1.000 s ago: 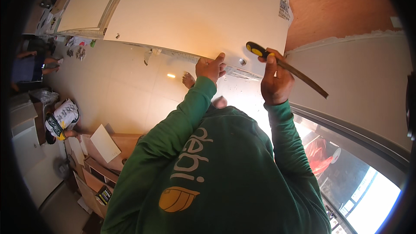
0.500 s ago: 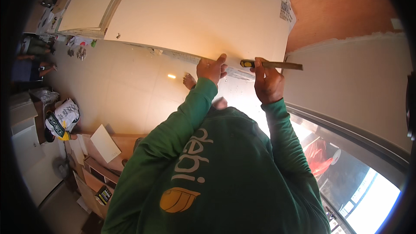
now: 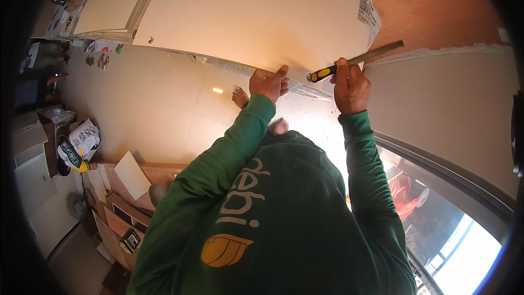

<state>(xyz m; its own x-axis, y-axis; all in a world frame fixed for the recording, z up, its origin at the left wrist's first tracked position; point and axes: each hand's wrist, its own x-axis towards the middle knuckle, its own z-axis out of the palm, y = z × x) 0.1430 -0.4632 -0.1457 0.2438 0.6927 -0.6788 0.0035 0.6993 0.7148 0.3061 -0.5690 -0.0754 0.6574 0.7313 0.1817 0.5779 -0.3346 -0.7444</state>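
Note:
My right hand [image 3: 352, 88] is closed around a chisel-like tool, with its thumb and fingers near where handle and blade meet. The tool's black-and-yellow handle [image 3: 324, 74] points left and has a metal end cap. Its flat metal blade [image 3: 385, 51] slants up and right, past the panel's right end. My left hand [image 3: 267, 83] is at the near edge of a large pale panel [image 3: 251, 19], fingers curled and thumb sticking up over the edge. Whatever lies between those fingers is hidden.
Dark crumbs [image 3: 333, 117] dot the bright floor by my bare foot [image 3: 240, 97]. A smaller pale panel [image 3: 112, 5] lies far left. At left are a white sack [image 3: 84, 139] and a leaning board [image 3: 132, 175]. A sliding track [image 3: 453, 166] runs along the right.
My right hand has moved right and away from me with the tool. Its blade now tilts upward instead of lying nearly level. My left hand has barely shifted.

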